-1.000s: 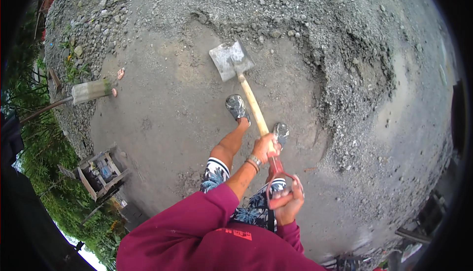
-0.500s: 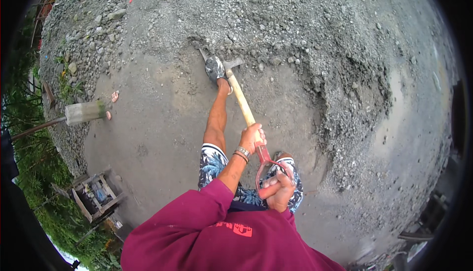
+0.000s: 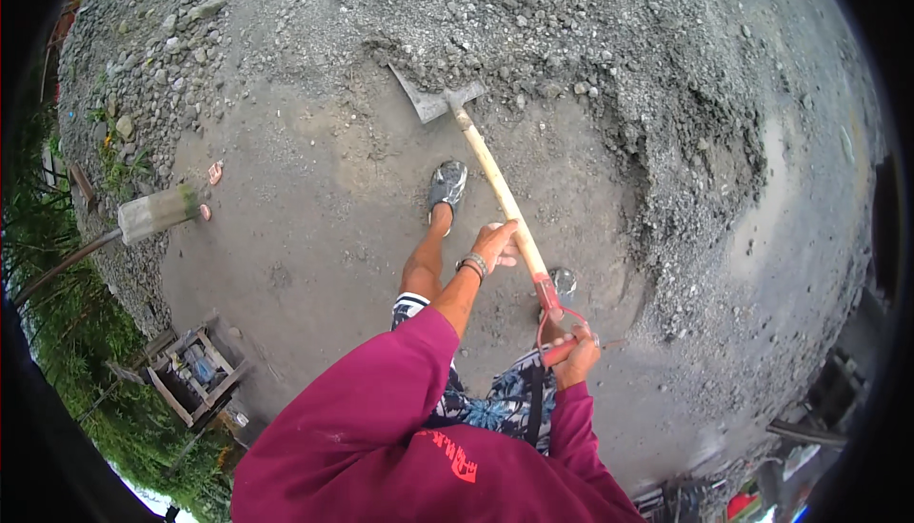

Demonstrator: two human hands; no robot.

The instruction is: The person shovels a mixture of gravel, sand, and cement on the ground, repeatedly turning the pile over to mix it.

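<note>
A shovel (image 3: 495, 177) with a pale wooden shaft and a red D-shaped grip slants from my waist to the gravel. Its grey metal blade (image 3: 430, 101) rests flat-looking on the ground, at the near edge of the loose gravel (image 3: 533, 47). Halfway down, my left hand (image 3: 495, 245), with a watch at the wrist, is closed loosely around the lower shaft. My right hand (image 3: 575, 359) is wrapped round the red crossbar of the grip. A grey clog-like shoe (image 3: 447, 185) on my left foot stands behind the blade.
A ridge of dug gravel (image 3: 681, 180) curves along the right. Larger stones (image 3: 167, 76) lie at the far left. A pale block on a pole (image 3: 157, 215) and a wooden box frame (image 3: 195, 378) with stuff inside stand at the left, beside green plants (image 3: 81, 333).
My left foot has come off the shovel blade and stepped back toward me. Both hands have shifted to the right with the shovel, and the whole blade now shows.
</note>
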